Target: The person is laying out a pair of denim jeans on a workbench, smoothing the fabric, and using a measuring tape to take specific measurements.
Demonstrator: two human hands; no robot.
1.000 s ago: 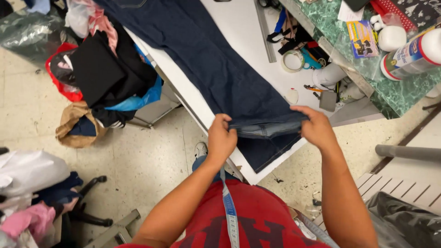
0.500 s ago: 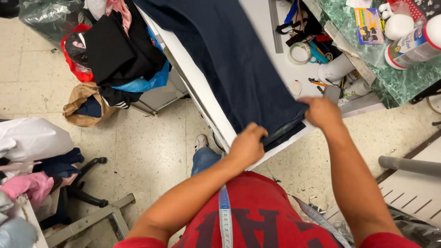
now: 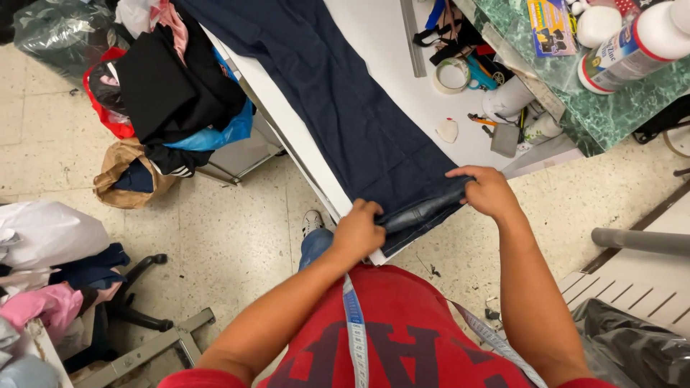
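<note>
My left hand (image 3: 357, 232) is closed on the near-left corner of the folded hem (image 3: 420, 210), and my right hand (image 3: 489, 191) pinches its far-right corner — so the fold is stretched between them, slanting up to the right across the end of the white worktop (image 3: 374, 43). From that hem the dark denim trouser leg (image 3: 338, 93) runs straight away from me, its long axis up and to the left along the worktop's edge. Both hands are equally near; the cloth lies just beyond my fingers. A measuring tape (image 3: 357, 338) hangs down my chest.
</note>
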